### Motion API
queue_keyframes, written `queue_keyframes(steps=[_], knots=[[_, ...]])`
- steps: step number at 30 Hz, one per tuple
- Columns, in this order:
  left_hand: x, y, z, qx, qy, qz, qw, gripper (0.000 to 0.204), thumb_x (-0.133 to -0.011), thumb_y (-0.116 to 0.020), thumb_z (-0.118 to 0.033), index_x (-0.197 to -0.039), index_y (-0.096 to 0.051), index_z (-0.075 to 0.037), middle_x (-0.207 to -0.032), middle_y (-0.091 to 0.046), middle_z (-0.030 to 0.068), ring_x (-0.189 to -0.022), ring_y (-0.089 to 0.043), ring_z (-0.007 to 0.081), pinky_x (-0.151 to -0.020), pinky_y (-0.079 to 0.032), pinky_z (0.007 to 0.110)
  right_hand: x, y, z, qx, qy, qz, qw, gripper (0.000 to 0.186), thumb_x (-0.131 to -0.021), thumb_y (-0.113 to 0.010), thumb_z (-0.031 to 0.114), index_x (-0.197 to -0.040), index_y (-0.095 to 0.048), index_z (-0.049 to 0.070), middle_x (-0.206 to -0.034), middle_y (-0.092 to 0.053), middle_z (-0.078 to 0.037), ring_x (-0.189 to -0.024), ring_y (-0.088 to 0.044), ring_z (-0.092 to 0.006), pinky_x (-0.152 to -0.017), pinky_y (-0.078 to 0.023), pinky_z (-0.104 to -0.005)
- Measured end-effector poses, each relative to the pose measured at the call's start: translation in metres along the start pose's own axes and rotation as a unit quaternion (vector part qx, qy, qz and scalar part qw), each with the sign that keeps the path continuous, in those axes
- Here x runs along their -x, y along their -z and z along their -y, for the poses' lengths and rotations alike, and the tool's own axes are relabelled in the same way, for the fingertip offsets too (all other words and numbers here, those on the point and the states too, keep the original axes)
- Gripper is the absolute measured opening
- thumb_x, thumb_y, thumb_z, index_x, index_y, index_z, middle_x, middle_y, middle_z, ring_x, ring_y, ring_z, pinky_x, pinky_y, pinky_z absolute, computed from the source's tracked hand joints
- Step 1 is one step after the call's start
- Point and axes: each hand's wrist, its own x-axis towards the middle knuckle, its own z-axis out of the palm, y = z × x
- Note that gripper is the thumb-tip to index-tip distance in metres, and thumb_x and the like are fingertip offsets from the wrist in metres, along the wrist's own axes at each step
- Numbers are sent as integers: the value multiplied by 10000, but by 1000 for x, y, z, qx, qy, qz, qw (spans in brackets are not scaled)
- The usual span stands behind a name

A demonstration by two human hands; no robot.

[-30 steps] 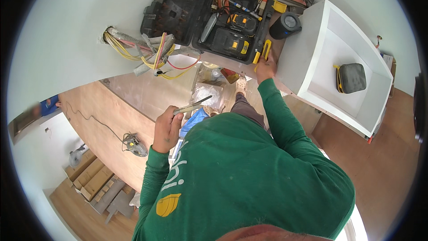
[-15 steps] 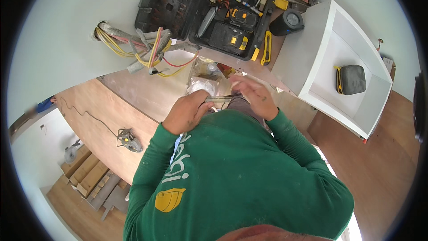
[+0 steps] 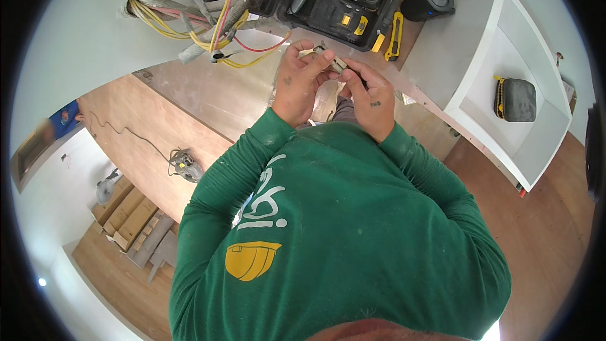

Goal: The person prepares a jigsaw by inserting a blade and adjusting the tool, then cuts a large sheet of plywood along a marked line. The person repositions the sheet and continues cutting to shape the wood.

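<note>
My left hand (image 3: 297, 85) and my right hand (image 3: 374, 98) are raised close together, just below the black toolbox (image 3: 344, 33). Between them is a small, pale, bar-shaped piece (image 3: 339, 63) with darker bits at its end; its exact kind cannot be made out. Thumb and fingers of my left hand pinch its upper end. My right thumb and fingers close on its lower end. The toolbox holds black-and-yellow battery packs (image 3: 355, 20). Beside it lies a yellow utility knife (image 3: 394, 36).
Bundled yellow and red wires (image 3: 218, 41) stick out from the wall at upper left. A white open cabinet box (image 3: 461, 82) with a dark zip case (image 3: 519, 100) stands right, near a black round speaker (image 3: 428, 1). A corded power tool (image 3: 184, 165) rests on a wooden board (image 3: 142, 129). Far left, another person's blue sleeve (image 3: 63, 120) shows.
Both hands have moved up toward the toolbox and come together. My right hand, open and apart before, has closed on the pale piece that my left hand held. The view has shifted slightly.
</note>
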Motion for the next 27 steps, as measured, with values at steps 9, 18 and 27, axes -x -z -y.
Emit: queue_keyframes(steps=[9, 18, 27], knots=[[-11, -9, 1, 32, -47, 6, 998, 489, -946, -743, -63, -1327, -447, 13, -1001, -711, 101, -873, -675, 173, -806, -546, 317, -15, 3, -2, -85, -38, 3, 996, 240, -1096, -544, 188, -1201, -621, -14, -831, -661, -44, -630, -593, -80, -576, -487, -234], [-17, -8, 8, 77, 3, 14, 997, 193, -966, -744, -142, -1086, -626, -46, -993, -721, 62, -871, -662, 148, -814, -535, 307, -23, 8, -6, -184, -97, 36, 977, 272, -1105, -537, 247, -1220, -593, 7, -849, -670, -78, -654, -610, -124, -605, -510, -261], [-16, -15, 11, 30, 3, 8, 1000, 156, -963, -755, -189, -995, -679, -57, -884, -673, 13, -773, -616, 112, -718, -488, 260, -22, 15, -6, -225, -134, 48, 964, 277, -1095, -554, 237, -1233, -609, 4, -971, -713, -110, -729, -670, -149, -677, -565, -297]])
